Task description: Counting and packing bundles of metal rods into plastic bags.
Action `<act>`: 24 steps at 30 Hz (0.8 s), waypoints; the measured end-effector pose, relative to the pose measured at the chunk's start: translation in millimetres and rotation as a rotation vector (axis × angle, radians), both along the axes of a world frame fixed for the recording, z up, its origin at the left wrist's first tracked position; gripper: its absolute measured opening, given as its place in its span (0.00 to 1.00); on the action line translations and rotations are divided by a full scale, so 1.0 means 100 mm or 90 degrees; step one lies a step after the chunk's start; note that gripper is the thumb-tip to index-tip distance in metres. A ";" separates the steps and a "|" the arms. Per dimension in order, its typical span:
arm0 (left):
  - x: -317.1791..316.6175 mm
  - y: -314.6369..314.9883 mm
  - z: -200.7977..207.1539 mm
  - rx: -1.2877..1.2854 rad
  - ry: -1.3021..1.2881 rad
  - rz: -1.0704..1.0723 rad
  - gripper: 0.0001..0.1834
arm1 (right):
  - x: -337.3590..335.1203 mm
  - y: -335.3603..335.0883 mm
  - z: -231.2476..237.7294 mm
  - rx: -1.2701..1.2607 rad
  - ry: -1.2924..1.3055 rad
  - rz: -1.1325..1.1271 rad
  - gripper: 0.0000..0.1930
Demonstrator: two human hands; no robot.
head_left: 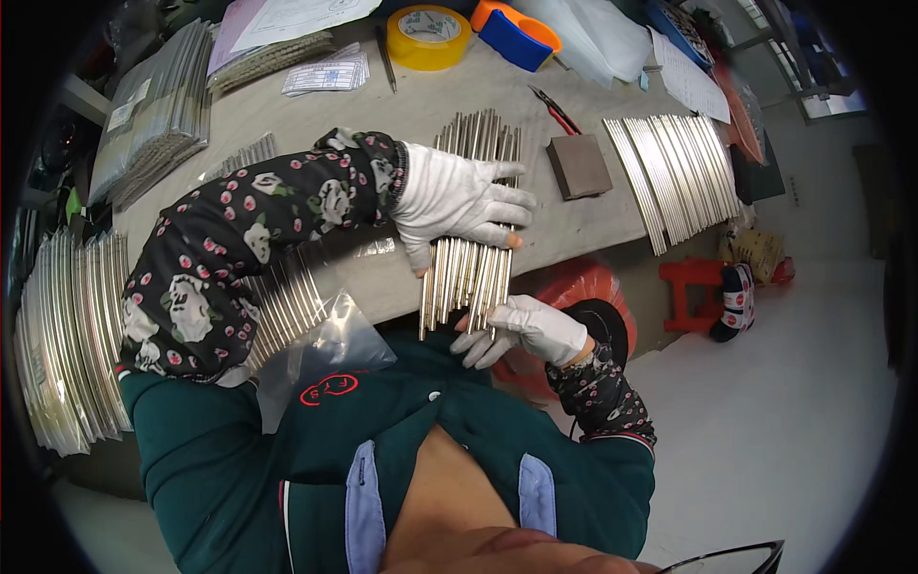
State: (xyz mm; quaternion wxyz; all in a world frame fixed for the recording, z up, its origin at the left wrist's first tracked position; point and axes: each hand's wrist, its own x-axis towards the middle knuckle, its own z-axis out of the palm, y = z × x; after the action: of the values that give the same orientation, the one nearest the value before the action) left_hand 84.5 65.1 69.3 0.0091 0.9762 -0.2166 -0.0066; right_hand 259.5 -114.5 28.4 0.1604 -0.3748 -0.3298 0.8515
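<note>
A row of thin shiny metal rods (470, 273) lies on the table before me, its near ends uneven and jutting past the table's front edge. Across the middle of these rods rests my left hand (459, 198), in a white glove with bare fingertips, its fingers stretched out flat. My right hand (531, 330), gloved likewise, is at the near ends. Its thumb and forefinger close on a rod end, while the other fingers reach beneath and are partly hidden by the rods.
A fanned row of rods (674, 177) lies at right, beside a brown block (579, 165) and red-handled pliers (564, 117). Bagged rods (72, 335) are stacked left. Yellow tape (427, 38) and an orange-blue tape dispenser (516, 36) stand at the back. A red stool (690, 292) is at right.
</note>
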 end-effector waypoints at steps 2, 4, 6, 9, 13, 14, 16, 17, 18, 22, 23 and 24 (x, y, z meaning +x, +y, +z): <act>0.14 -0.02 0.03 -0.011 -0.001 -0.007 0.49 | 0.07 0.02 -0.05 0.010 0.048 -0.024 0.27; 0.20 -0.07 0.01 -0.047 -0.035 0.011 0.40 | 0.10 0.09 -0.16 -0.023 0.148 -0.106 0.32; 0.21 -0.10 -0.05 -0.065 -0.044 0.039 0.39 | 0.06 0.11 -0.23 -0.057 0.133 -0.188 0.32; 0.09 -0.21 -0.14 -0.065 -0.010 0.090 0.37 | -0.11 0.09 -0.24 -0.011 0.116 -0.148 0.33; -0.10 -0.39 -0.06 -0.063 -0.021 0.093 0.36 | -0.27 -0.02 -0.22 0.044 0.123 -0.103 0.33; -0.07 -0.45 -0.09 -0.062 -0.061 0.084 0.31 | -0.21 -0.07 -0.28 0.035 0.120 -0.113 0.33; -0.04 -0.50 -0.13 -0.023 -0.097 0.088 0.20 | -0.12 -0.12 -0.33 0.023 0.115 -0.113 0.32; -0.04 -0.53 -0.14 0.012 -0.092 0.101 0.15 | -0.08 -0.10 -0.33 0.018 0.111 -0.105 0.31; -0.03 -0.56 -0.12 0.000 -0.090 0.130 0.12 | -0.03 -0.07 -0.28 0.033 0.093 -0.088 0.30; 0.15 -0.50 -0.12 -0.058 -0.188 0.202 0.11 | 0.29 0.07 0.04 0.145 0.006 -0.167 0.32; 0.19 -0.50 -0.08 -0.079 -0.228 0.246 0.12 | 0.33 0.08 0.15 0.155 -0.018 -0.243 0.34; 0.22 -0.49 -0.03 -0.155 -0.279 0.285 0.14 | 0.42 0.26 0.19 0.160 0.084 -0.159 0.41</act>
State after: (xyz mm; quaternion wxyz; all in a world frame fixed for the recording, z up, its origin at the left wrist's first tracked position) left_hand 106.1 15.8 65.8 0.0802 0.9694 0.0073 0.2319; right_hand 301.2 -88.1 47.6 0.3314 -0.3334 -0.3731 0.7998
